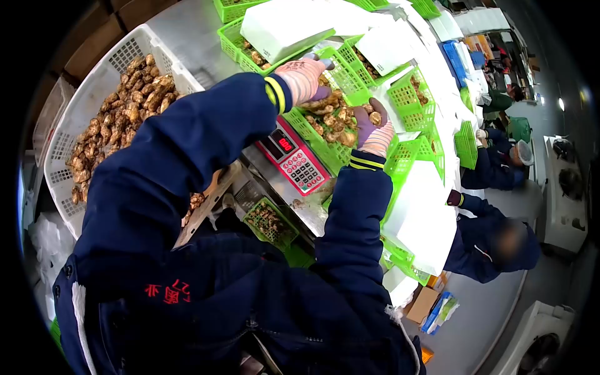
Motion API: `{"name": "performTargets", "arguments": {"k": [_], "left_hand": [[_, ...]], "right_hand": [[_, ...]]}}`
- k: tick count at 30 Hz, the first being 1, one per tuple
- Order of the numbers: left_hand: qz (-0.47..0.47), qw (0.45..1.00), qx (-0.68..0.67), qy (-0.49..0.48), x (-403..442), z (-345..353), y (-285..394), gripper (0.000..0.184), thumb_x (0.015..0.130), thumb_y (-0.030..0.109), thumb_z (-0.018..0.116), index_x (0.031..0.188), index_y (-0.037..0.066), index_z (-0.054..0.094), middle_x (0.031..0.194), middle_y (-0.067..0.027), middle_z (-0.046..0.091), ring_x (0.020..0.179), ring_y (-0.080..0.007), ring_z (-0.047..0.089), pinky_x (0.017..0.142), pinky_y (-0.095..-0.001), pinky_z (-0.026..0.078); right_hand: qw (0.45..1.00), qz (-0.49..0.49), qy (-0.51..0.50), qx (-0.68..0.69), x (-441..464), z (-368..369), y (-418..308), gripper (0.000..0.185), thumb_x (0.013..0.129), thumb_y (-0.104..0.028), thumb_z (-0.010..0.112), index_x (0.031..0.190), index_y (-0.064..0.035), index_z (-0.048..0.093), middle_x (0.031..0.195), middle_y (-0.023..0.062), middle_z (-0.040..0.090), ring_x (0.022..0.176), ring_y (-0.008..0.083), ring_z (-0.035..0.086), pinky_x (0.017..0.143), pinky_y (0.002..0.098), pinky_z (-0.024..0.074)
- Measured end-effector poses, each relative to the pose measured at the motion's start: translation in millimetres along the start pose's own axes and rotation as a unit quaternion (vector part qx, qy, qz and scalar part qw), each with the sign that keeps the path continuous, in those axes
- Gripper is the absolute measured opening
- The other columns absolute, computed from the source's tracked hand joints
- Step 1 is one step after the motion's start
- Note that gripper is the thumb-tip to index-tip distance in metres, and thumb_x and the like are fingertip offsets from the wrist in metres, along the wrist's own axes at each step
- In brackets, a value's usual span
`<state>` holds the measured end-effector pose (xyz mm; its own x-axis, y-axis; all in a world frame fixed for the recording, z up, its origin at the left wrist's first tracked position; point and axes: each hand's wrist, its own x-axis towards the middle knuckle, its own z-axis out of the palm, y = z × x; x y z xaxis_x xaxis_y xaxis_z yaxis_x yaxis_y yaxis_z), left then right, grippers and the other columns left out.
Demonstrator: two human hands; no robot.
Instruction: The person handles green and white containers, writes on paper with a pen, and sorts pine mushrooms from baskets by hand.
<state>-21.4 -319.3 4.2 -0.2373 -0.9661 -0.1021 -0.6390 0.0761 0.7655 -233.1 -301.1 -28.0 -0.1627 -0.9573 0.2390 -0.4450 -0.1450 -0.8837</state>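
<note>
My left hand (302, 80), in a striped glove with purple fingertips, is over the near end of a green basket (342, 70). Its thumb and fingers are spread, with nothing visible between them. My right hand (374, 130), in a matching glove, closes its fingers on a brown knobbly piece (375, 118), a tuber or mushroom. More such pieces (331, 119) lie below both hands in a green basket (312, 135). Beside that basket is a pink-framed scale (294, 156) with a keypad and lit red digits.
A large white crate (62, 147) of brown pieces stands at left. White sheets (287, 28) cover several green baskets along the table. A small filled basket (270, 222) is lower down, near my body. Two people (494, 240) work across the table at right.
</note>
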Motion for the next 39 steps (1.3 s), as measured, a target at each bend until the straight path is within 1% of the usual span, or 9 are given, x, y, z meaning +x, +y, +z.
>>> {"name": "performTargets", "arguments": {"k": [2, 9, 16, 21, 23, 25, 28, 33, 39], "left_hand": [[-0.078, 0.941, -0.328, -0.021, -0.3, 14.5, 3.5, 0.042, 0.076, 0.004, 0.065, 0.116, 0.004, 0.051, 0.112, -0.0118, 0.055, 0.094, -0.0170, 0.054, 0.081, -0.0288, 0.045], [-0.006, 0.867, -0.491, -0.090, 9.2, 68.4, -15.7, 0.035, 0.076, 0.009, 0.065, 0.108, 0.001, 0.053, 0.086, -0.0054, 0.058, 0.072, -0.0116, 0.054, 0.065, -0.0255, 0.046], [0.192, 0.977, -0.079, 0.044, -43.4, 41.3, -4.6, 0.018, 0.080, 0.008, 0.060, 0.097, 0.003, 0.055, 0.083, -0.0146, 0.060, 0.075, -0.0250, 0.058, 0.068, -0.0330, 0.046], [0.218, 0.946, 0.108, -0.212, -97.7, 26.3, -25.8, 0.025, 0.078, 0.013, 0.057, 0.103, 0.009, 0.057, 0.081, -0.0171, 0.059, 0.072, -0.0338, 0.056, 0.061, -0.0379, 0.045], [-0.224, 0.865, -0.244, -0.376, -119.9, 41.7, -38.8, 0.031, 0.078, 0.013, 0.057, 0.108, 0.008, 0.055, 0.079, -0.0182, 0.058, 0.071, -0.0348, 0.055, 0.061, -0.0384, 0.044], [0.193, 0.916, 0.088, -0.341, -147.0, 58.9, -63.3, 0.037, 0.076, 0.010, 0.058, 0.112, 0.005, 0.053, 0.078, -0.0183, 0.058, 0.071, -0.0350, 0.055, 0.062, -0.0381, 0.044], [0.031, 0.950, -0.102, -0.292, -170.4, 77.2, -76.5, 0.044, 0.073, 0.005, 0.061, 0.116, 0.004, 0.050, 0.088, -0.0183, 0.059, 0.078, -0.0356, 0.056, 0.067, -0.0369, 0.045], [0.148, 0.948, -0.004, -0.280, -195.0, 72.2, -82.1, 0.039, 0.079, 0.005, 0.057, 0.117, 0.003, 0.049, 0.087, -0.0160, 0.061, 0.075, -0.0300, 0.058, 0.065, -0.0350, 0.046], [0.046, 0.958, -0.105, -0.263, -227.6, 37.6, -78.0, 0.035, 0.080, 0.005, 0.058, 0.114, 0.001, 0.051, 0.094, -0.0168, 0.061, 0.083, -0.0253, 0.060, 0.072, -0.0313, 0.046]], "right_hand": [[0.999, 0.014, 0.016, 0.046, 1.3, 1.3, 5.7, 0.040, 0.065, -0.009, 0.071, 0.101, 0.0015, 0.058, 0.092, 0.0085, 0.060, 0.085, 0.0158, 0.055, 0.075, 0.0280, 0.0455], [0.964, 0.025, -0.037, 0.263, -5.0, 21.2, -6.6, 0.038, 0.075, -0.005, 0.064, 0.110, 0.0032, 0.051, 0.091, 0.0084, 0.060, 0.080, 0.0150, 0.056, 0.072, 0.0266, 0.0464], [0.982, 0.032, -0.175, 0.069, -47.5, 5.5, -7.8, 0.029, 0.080, -0.013, 0.060, 0.106, 0.0002, 0.054, 0.080, 0.0095, 0.061, 0.070, 0.0132, 0.057, 0.060, 0.0271, 0.0454], [0.944, -0.087, -0.283, -0.147, -141.1, 9.3, -9.0, 0.026, 0.080, -0.018, 0.059, 0.101, -0.0026, 0.057, 0.074, 0.0167, 0.061, 0.064, 0.0233, 0.060, 0.060, 0.0316, 0.0466], [0.933, 0.141, -0.313, 0.106, -196.1, 13.3, -7.1, 0.022, 0.081, -0.017, 0.058, 0.095, -0.0011, 0.058, 0.069, 0.0130, 0.061, 0.057, 0.0193, 0.058, 0.055, 0.0300, 0.0455], [0.873, 0.282, -0.371, 0.145, -245.2, 12.7, 14.8, 0.024, 0.084, -0.016, 0.055, 0.098, 0.0025, 0.058, 0.068, 0.0067, 0.060, 0.057, 0.0105, 0.055, 0.051, 0.0236, 0.0437], [0.748, 0.571, -0.285, 0.182, -320.2, 16.6, 64.5, 0.019, 0.083, -0.016, 0.056, 0.094, -0.0008, 0.060, 0.072, 0.0066, 0.061, 0.058, 0.0115, 0.057, 0.051, 0.0245, 0.0441], [0.598, 0.771, -0.031, 0.218, -423.1, -37.7, 244.6, 0.025, 0.083, -0.021, 0.056, 0.102, -0.0046, 0.058, 0.082, 0.0059, 0.064, 0.070, 0.0157, 0.061, 0.063, 0.0287, 0.0488], [0.761, 0.354, -0.326, -0.435, -406.8, -115.7, 263.5, 0.025, 0.081, -0.014, 0.050, 0.101, -0.0033, 0.061, 0.092, 0.0169, 0.063, 0.086, 0.0306, 0.060, 0.075, 0.0372, 0.0483]]}}
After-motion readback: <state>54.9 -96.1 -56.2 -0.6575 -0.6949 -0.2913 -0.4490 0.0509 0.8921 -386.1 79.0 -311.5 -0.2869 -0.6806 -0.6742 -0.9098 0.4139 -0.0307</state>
